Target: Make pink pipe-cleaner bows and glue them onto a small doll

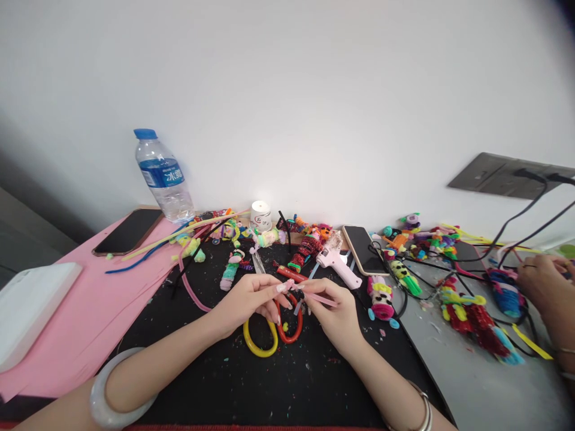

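My left hand [251, 299] and my right hand [330, 311] meet over the black mat [269, 383], both pinching a pale pink pipe cleaner [314, 295]. Its twisted end sits at my left fingertips and the straight part runs through my right fingers. Directly beneath the hands lie scissors with a yellow loop [259, 341] and a red loop [291, 326]. A pink glue gun [338, 263] lies just beyond my right hand.
A water bottle [162, 175], a lit candle [261, 215] and pipe-cleaner figures [309, 242] line the wall. Phones lie at left [128, 230] and centre [363, 249]. Another person's hand [541, 281] works at far right among cables. Pink paper [90, 311] and a white box [27, 305] sit left.
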{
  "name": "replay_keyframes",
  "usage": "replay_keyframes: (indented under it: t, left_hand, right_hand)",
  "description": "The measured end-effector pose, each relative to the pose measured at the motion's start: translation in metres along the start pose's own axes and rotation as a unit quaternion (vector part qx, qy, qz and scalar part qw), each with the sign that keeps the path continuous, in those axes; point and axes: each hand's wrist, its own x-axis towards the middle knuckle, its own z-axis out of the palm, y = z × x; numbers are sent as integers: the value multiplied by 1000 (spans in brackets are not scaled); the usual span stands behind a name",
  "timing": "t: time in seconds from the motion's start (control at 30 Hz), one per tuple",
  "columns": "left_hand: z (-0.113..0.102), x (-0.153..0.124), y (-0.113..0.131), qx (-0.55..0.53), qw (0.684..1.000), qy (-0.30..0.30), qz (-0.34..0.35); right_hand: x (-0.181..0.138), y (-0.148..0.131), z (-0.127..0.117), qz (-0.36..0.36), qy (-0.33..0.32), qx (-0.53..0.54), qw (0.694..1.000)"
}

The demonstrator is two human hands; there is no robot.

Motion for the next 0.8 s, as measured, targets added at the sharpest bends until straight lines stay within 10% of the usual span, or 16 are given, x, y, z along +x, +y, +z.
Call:
replay_keyframes:
  t: [0.57, 0.8]
  left_hand:
    - [-3, 0, -4, 45, 991, 67, 107]
    - [-5, 2, -1, 6, 995, 37, 98]
  right_hand:
    - [0, 1, 4, 21, -72, -77, 994]
    - [15, 18, -18, -7, 80, -227, 971]
